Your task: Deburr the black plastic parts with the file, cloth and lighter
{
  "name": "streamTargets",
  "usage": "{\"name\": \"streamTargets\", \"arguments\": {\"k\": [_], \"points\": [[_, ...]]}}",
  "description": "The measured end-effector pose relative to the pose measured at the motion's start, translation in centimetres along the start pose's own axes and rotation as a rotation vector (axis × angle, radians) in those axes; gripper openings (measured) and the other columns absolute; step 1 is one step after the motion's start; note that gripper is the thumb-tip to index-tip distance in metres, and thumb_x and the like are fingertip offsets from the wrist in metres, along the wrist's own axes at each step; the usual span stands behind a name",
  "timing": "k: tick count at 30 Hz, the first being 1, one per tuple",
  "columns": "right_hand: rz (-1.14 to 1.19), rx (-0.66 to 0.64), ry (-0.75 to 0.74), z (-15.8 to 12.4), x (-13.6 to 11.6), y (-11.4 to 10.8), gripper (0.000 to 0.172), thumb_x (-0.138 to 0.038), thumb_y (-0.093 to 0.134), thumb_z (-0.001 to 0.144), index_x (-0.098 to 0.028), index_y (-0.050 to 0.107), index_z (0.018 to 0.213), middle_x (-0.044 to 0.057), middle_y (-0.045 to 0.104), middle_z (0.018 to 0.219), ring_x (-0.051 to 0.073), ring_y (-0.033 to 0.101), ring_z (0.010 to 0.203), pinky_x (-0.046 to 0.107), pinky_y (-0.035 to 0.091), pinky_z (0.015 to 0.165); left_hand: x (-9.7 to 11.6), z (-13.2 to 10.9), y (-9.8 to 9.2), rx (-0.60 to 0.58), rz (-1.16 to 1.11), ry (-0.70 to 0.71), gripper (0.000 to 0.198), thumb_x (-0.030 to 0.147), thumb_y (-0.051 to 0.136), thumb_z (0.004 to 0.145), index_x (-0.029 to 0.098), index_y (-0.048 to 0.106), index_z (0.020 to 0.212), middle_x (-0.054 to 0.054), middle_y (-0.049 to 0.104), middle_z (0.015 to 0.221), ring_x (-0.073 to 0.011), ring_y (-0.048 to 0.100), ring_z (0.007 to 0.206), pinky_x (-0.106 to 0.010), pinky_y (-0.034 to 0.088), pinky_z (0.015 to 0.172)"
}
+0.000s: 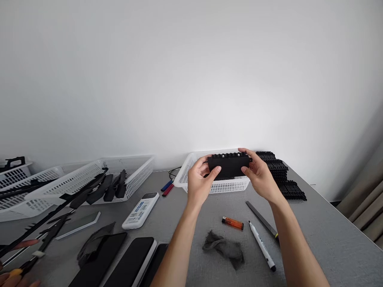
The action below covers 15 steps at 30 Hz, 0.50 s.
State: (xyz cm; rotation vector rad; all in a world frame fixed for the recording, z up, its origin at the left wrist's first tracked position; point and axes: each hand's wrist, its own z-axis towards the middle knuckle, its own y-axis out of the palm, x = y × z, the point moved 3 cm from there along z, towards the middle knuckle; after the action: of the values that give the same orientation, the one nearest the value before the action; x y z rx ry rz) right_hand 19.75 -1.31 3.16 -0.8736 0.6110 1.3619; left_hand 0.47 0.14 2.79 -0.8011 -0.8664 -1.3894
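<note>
A black rectangular plastic part point(229, 165) with a toothed top edge is held up between both of my hands, above the near rim of a small white basket point(191, 167). My left hand point(201, 182) grips its left end, thumb on the front face. My right hand point(259, 175) grips its right end with fingers curled over the top. Both hands are closed on the part.
Stacks of similar black parts point(279, 171) lie right of the basket. An orange lighter point(232, 223), a grey cloth point(224, 247), a white marker point(262, 245) and a flat file point(261, 219) lie near me. Larger white baskets point(89, 175), a remote control point(140, 210) and phones point(131, 263) sit left. Another person's fingers point(18, 275) show at bottom left.
</note>
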Motion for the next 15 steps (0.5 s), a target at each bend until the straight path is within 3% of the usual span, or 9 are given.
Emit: {"name": "streamTargets", "arguments": {"k": [6,10,13,15], "points": [[0.004,0.032,-0.046,0.1,-0.4,0.4,0.040,-0.017,0.053,0.088,-0.029,0.057,0.125,0.004,0.063,0.126,0.019,0.061,0.103,0.038,0.048,0.093,0.1,-0.1,0.1,0.058,0.047,0.055,0.047,0.038,0.078,0.077,0.021,0.062,0.118,-0.008,0.075,0.105,-0.0242,0.070,0.101,-0.033,0.054,0.089],[-0.038,0.100,-0.072,0.1,-0.3,0.9,0.032,-0.015,0.056,0.085,-0.027,0.061,0.114,0.004,0.068,0.116,0.020,0.063,0.103,0.039,0.048,0.095,-0.1,0.0,0.0,0.073,0.112,0.096,0.043,0.043,0.071,0.084,0.024,0.061,0.121,-0.008,0.070,0.120,-0.0251,0.063,0.118,-0.037,0.047,0.103],[-0.077,0.167,-0.086,0.0,-0.3,1.3,0.032,-0.014,0.056,0.085,-0.027,0.062,0.114,0.003,0.071,0.110,0.021,0.066,0.101,0.040,0.049,0.094,-1.0,0.0,0.1,0.018,0.038,-0.072,0.049,0.052,0.067,0.085,0.029,0.057,0.127,-0.009,0.059,0.139,-0.0286,0.052,0.133,-0.043,0.041,0.110],[-0.114,0.192,-0.098,-0.2,-0.3,1.7,0.036,-0.013,0.055,0.086,-0.028,0.063,0.117,0.003,0.073,0.107,0.022,0.068,0.102,0.039,0.051,0.091,-1.6,-0.3,0.4,-0.032,-0.101,-0.232,0.056,0.059,0.067,0.083,0.032,0.055,0.130,-0.011,0.055,0.145,-0.0321,0.054,0.131,-0.047,0.044,0.107]]}}
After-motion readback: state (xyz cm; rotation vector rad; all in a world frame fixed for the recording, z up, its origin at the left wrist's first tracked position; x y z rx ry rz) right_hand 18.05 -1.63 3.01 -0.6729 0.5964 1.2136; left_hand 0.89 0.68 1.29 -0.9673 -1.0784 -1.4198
